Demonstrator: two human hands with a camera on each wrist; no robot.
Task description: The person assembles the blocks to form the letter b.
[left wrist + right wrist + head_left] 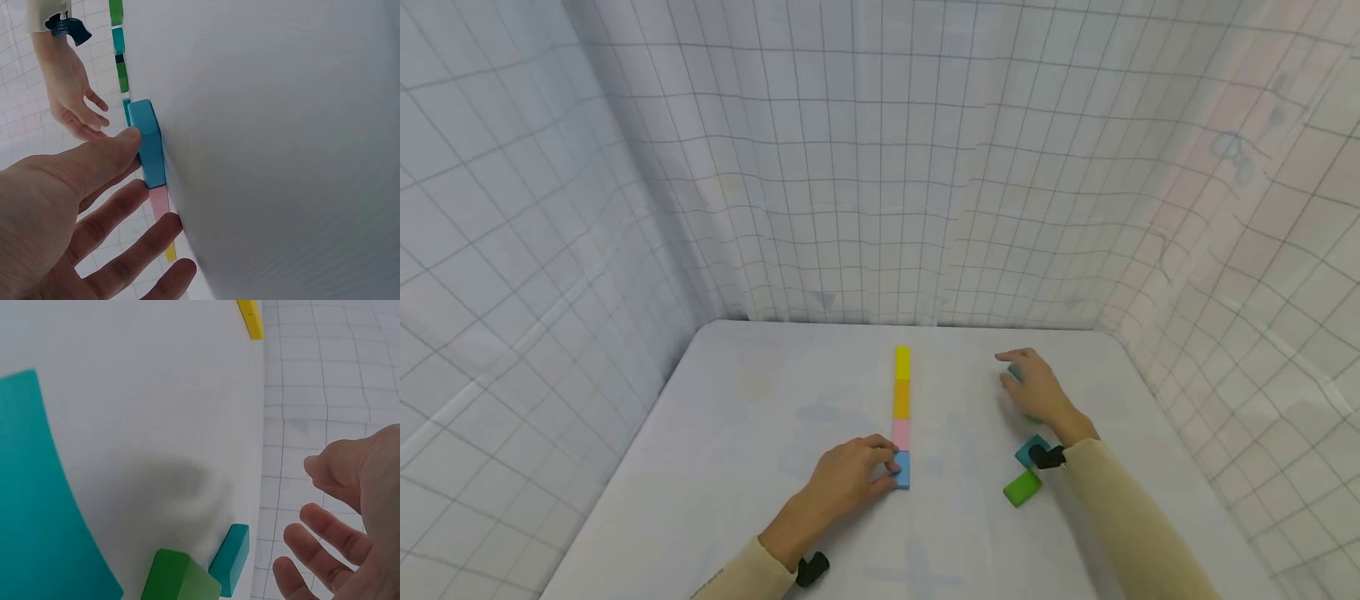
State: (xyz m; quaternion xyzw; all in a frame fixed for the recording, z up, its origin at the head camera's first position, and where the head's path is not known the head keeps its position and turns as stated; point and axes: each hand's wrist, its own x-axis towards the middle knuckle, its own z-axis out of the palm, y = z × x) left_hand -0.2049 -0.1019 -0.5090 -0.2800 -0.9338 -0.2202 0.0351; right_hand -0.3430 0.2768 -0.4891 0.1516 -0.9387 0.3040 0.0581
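Yellow [902,363], orange [902,399], pink [901,434] and blue [903,471] blocks lie end to end in a straight row. At the row's near end my left hand [850,473] pinches the blue block from its left side; the thumb rests on it in the left wrist view. My right hand [1036,387] hovers at the right with its fingers loosely bent and nothing held. Beneath it a teal block [1015,372] is partly hidden. The right wrist view shows that hand apart from the farther teal block [231,559] and the green block [178,578].
Nearer me on the right, another teal block [1030,451] lies beside a green block [1022,488], below the right wrist. The white table [737,392] is enclosed by white grid-patterned curtains [895,167] at the back and both sides.
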